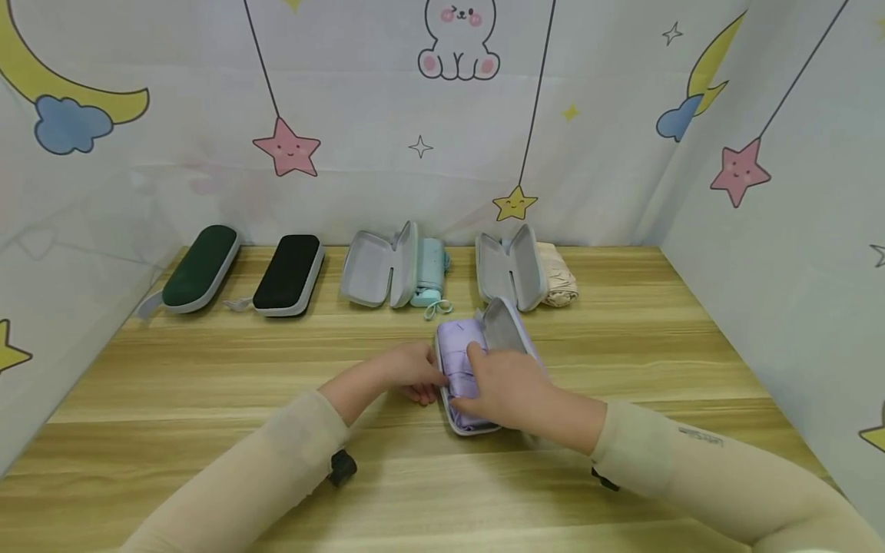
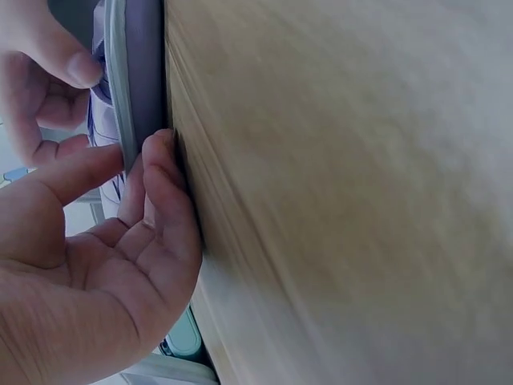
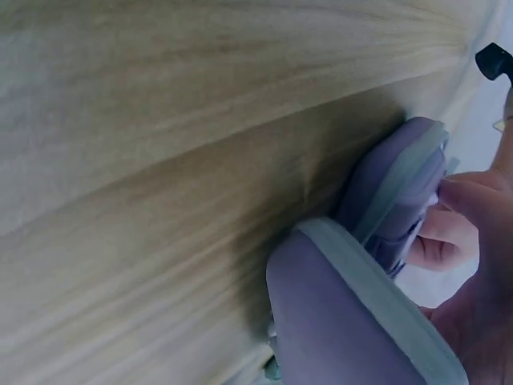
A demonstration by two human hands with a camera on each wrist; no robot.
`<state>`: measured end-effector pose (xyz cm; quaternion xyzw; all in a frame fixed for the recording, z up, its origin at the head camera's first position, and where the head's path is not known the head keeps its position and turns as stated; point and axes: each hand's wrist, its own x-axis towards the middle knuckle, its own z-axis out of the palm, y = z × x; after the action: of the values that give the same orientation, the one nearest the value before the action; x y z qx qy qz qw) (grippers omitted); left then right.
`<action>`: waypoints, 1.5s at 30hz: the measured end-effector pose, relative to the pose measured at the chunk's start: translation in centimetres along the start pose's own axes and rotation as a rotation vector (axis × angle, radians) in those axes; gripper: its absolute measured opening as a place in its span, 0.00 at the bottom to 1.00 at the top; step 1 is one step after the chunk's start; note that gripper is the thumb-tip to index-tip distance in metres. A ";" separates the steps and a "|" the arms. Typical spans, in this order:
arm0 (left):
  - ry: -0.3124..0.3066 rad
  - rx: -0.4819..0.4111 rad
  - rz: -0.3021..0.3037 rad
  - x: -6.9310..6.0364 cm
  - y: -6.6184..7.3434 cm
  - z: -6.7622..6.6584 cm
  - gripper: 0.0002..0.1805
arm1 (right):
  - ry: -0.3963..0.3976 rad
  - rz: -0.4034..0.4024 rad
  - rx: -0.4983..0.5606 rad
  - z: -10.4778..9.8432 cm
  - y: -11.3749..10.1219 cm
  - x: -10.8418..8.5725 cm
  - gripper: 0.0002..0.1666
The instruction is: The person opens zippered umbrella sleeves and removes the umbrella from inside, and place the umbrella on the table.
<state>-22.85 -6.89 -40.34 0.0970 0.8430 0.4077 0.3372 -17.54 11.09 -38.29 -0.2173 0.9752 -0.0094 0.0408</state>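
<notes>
An open lilac zip case [image 1: 478, 432] stands at the table's middle, its grey-lined lid [image 1: 505, 330] raised on the right. Inside lies a lilac folded umbrella [image 1: 456, 338]. My left hand [image 1: 413, 370] grips the case's left rim; the left wrist view shows the thumb side at the pale zip edge [image 2: 120, 72] and curled fingers against the outer wall. My right hand [image 1: 515, 388] reaches over from the lid side and holds the umbrella between thumb and fingers. From the right wrist, the lid's outer shell [image 3: 337, 313] hides part of the case.
Along the back stand a closed green case [image 1: 202, 265], a closed black case [image 1: 286, 269], and two open grey-lined cases [image 1: 366, 269]. A teal folded umbrella [image 1: 432, 265] and a beige folded umbrella [image 1: 558, 276] lie beside the open ones. Patterned cloth [image 1: 387, 100] borders the table.
</notes>
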 end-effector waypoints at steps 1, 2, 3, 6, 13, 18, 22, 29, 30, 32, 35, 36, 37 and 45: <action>0.003 0.007 0.002 0.0 0.1 0.1 0.08 | -0.001 0.002 0.021 0.2 0.0 0.1 0.38; 0.006 0.013 0.006 0.0 0.1 0.1 0.08 | -0.002 0.001 0.037 0.3 0.0 0.1 0.38; 0.005 0.017 0.008 0.0 0.1 0.2 0.08 | 0.000 -0.003 0.053 0.4 0.1 0.2 0.38; 0.008 0.017 0.009 0.1 0.2 0.3 0.08 | 0.006 -0.012 0.087 0.7 0.1 0.2 0.36; 0.032 0.019 0.020 0.2 0.3 0.8 0.06 | 0.002 0.000 0.148 0.7 0.0 0.2 0.36; 0.030 0.009 0.045 0.2 0.4 1.0 0.06 | 0.015 0.008 0.187 0.8 0.1 0.3 0.38; 0.022 0.012 0.063 0.2 0.6 1.0 0.08 | 0.004 0.019 0.194 0.7 0.3 0.5 0.43; 0.011 0.023 0.073 0.0 1.2 0.7 0.10 | -0.005 0.040 0.263 0.7 1.1 0.7 0.40; 0.012 0.027 0.076 0.0 1.3 0.7 0.10 | -0.002 0.042 0.269 0.7 1.3 0.7 0.40; 0.014 0.034 0.084 0.0 1.3 0.6 0.11 | 0.009 0.038 0.281 0.6 1.5 0.7 0.39; 0.011 0.015 0.081 0.1 1.2 0.4 0.12 | 0.026 0.034 0.302 0.4 1.7 0.7 0.38; 0.011 0.002 0.078 0.1 1.2 0.4 0.12 | 0.031 0.033 0.310 0.3 1.8 0.6 0.37; 0.012 -0.012 0.075 0.1 1.1 0.4 0.12 | 0.036 0.033 0.321 0.2 1.9 0.6 0.37; 0.026 -0.113 0.077 0.0 0.6 -0.3 0.12 | 0.063 0.070 0.443 -1.3 2.2 0.4 0.36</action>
<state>-23.12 -6.69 -39.74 0.1049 0.8186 0.4686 0.3151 -18.97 12.87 -37.11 -0.1685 0.9571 -0.2285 0.0574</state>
